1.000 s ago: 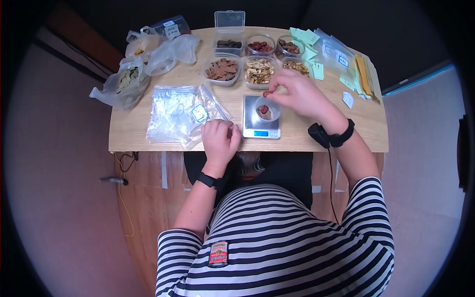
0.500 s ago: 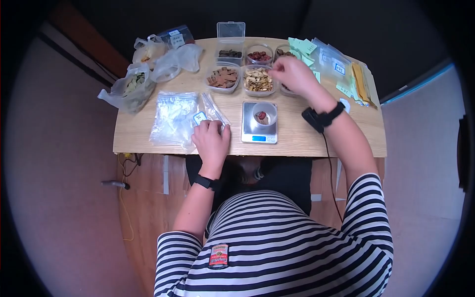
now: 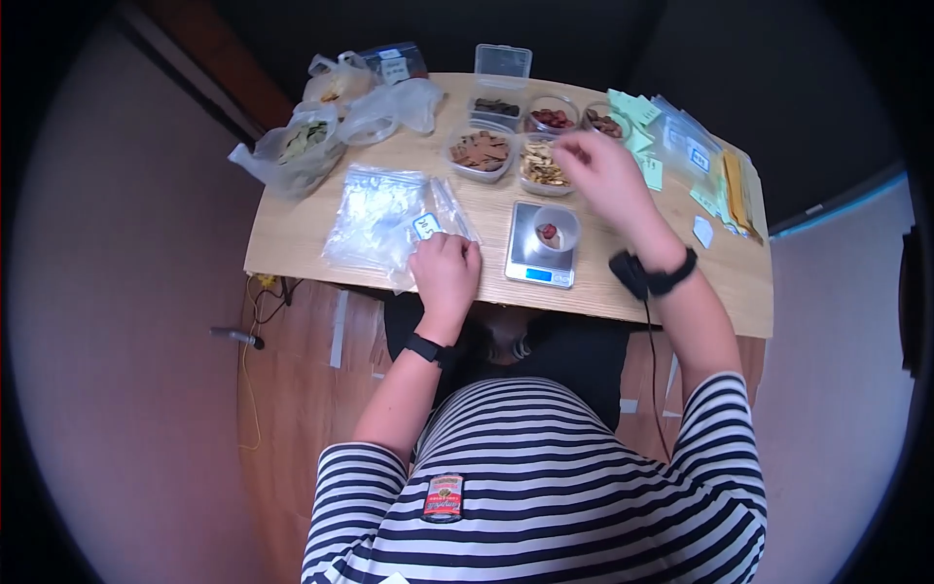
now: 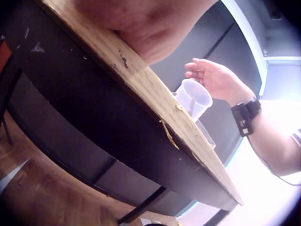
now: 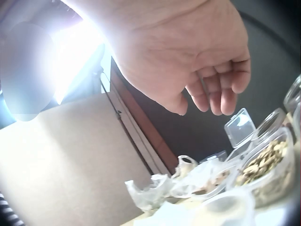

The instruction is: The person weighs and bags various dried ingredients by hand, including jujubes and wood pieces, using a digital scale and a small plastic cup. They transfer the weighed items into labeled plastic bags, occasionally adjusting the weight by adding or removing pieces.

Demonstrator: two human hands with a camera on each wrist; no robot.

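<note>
My right hand (image 3: 611,180) hovers over the front right of the food tubs, beside the pale dried slices (image 3: 543,161). In the right wrist view its fingers bend loosely, the thumb stands apart, and nothing shows between them. Below it a small clear plastic cup (image 4: 195,96) stands on a digital scale (image 3: 523,255); a dried red date (image 3: 550,233) and some brown pieces lie inside. My left hand (image 3: 447,273) rests near the table's front edge with loosely bent fingers, at the lower end of the clear zip bags (image 3: 375,214) and their blue-framed label (image 3: 426,226).
Other tubs hold brown bark pieces (image 3: 480,152), dark pieces (image 3: 496,107), red dates (image 3: 553,118) and brown dried fruit (image 3: 604,123). Plastic bags (image 3: 309,146) sit at the back left. Green notes (image 3: 637,107), more zip bags (image 3: 689,146) and yellow packets (image 3: 741,195) lie at the right.
My right hand has gone from above the cup, where it held a red date, to over the tubs, its fingers now loosened. The left hand stays by the zip bags. The head view has shifted.
</note>
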